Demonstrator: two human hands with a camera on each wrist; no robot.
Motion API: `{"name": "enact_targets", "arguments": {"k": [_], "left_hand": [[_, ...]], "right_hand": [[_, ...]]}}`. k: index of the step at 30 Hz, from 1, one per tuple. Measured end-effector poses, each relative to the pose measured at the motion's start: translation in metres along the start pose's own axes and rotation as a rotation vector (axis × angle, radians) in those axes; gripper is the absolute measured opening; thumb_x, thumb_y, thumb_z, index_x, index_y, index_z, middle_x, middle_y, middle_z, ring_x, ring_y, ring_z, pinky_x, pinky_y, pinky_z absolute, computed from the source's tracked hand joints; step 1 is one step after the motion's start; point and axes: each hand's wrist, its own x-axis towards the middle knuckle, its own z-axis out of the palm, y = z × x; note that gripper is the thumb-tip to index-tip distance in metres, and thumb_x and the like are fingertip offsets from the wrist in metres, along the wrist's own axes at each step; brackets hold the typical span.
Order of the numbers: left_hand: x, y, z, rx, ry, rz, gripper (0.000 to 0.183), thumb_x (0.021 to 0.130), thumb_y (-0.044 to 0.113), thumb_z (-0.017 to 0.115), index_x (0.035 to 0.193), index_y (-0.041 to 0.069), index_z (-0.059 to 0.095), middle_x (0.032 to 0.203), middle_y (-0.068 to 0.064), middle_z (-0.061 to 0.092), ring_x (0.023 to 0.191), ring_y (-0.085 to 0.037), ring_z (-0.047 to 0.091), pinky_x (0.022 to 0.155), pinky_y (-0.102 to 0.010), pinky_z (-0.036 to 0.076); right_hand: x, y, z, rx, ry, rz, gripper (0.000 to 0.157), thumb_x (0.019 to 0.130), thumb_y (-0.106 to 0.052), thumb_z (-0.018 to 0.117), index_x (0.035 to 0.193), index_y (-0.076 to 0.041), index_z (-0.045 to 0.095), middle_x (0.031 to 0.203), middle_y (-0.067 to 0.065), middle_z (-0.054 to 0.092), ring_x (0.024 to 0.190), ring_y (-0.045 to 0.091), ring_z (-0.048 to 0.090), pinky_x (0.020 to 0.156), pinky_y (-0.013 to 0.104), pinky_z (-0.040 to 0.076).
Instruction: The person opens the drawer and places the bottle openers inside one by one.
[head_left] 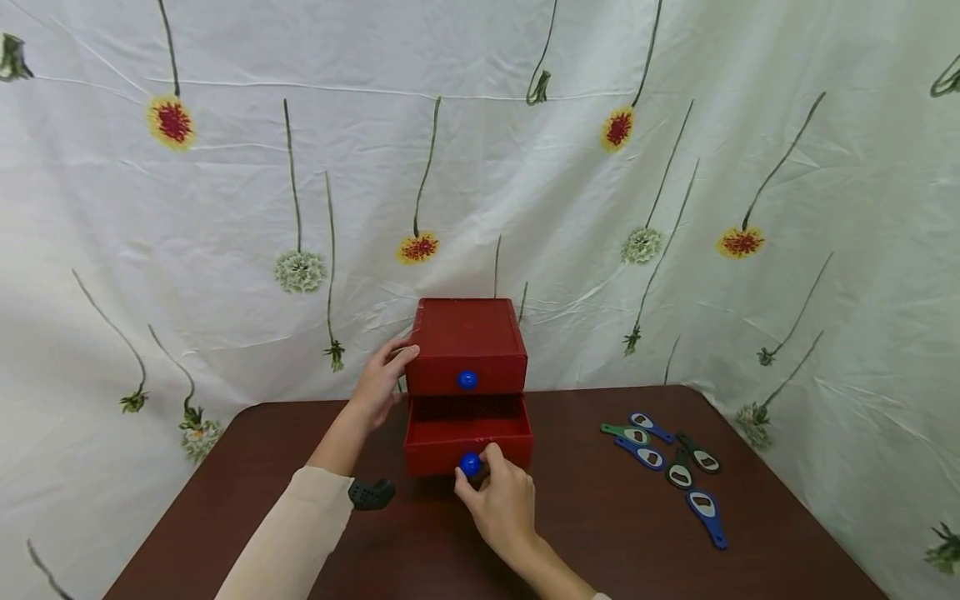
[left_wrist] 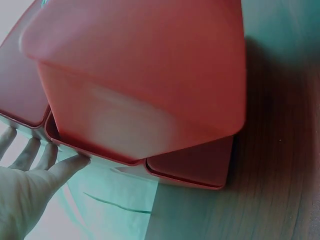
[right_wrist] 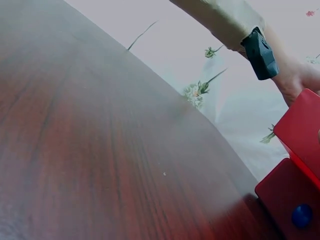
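Note:
A red chest of drawers [head_left: 468, 329] stands at the back of the table. Its middle drawer [head_left: 435, 458] is pulled out toward me, and the inside that shows is bare. My right hand [head_left: 504, 504] pinches the blue knob [head_left: 470, 464] of that drawer between thumb and forefinger. With extended fingers, my left hand [head_left: 378, 387] rests against the left side of the chest, near the top. The upper drawer, with its own blue knob [head_left: 467, 380], is closed. In the right wrist view, a lower drawer front [right_wrist: 282, 190] with a blue knob [right_wrist: 302, 216] shows beneath.
Several bottle openers, such as a blue one [head_left: 707, 517] and a green one [head_left: 624, 433], lie on the dark wooden table [head_left: 585, 533] to the right. A white flowered cloth [head_left: 480, 167] hangs behind. A black device [head_left: 372, 495] is strapped on my left wrist.

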Motion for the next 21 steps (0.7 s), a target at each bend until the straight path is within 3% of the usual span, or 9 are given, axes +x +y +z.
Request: {"name": "enact_targets", "arguments": {"k": [9, 21], "left_hand": [[-0.0005, -0.0001, -0.0006, 0.011, 0.010, 0.012, 0.060, 0.106, 0.037, 0.059, 0.156, 0.009, 0.039, 0.151, -0.016, 0.040, 0.140, -0.036, 0.039, 0.102, -0.064, 0.041], [-0.0023, 0.0010, 0.0027, -0.017, 0.021, -0.003, 0.062, 0.107, 0.036, 0.058, 0.159, 0.010, 0.036, 0.155, -0.015, 0.036, 0.142, -0.036, 0.036, 0.104, -0.063, 0.039]], "right_hand": [[-0.0048, -0.0031, -0.0037, -0.017, 0.017, -0.046, 0.041, 0.076, -0.022, 0.092, 0.083, -0.015, 0.052, 0.059, -0.011, 0.053, 0.050, -0.008, 0.039, 0.046, 0.014, 0.035], [-0.0078, -0.0054, -0.0090, 0.013, -0.003, -0.038, 0.040, 0.077, -0.022, 0.092, 0.083, -0.016, 0.053, 0.061, -0.010, 0.057, 0.050, -0.009, 0.040, 0.047, 0.013, 0.036]]}}
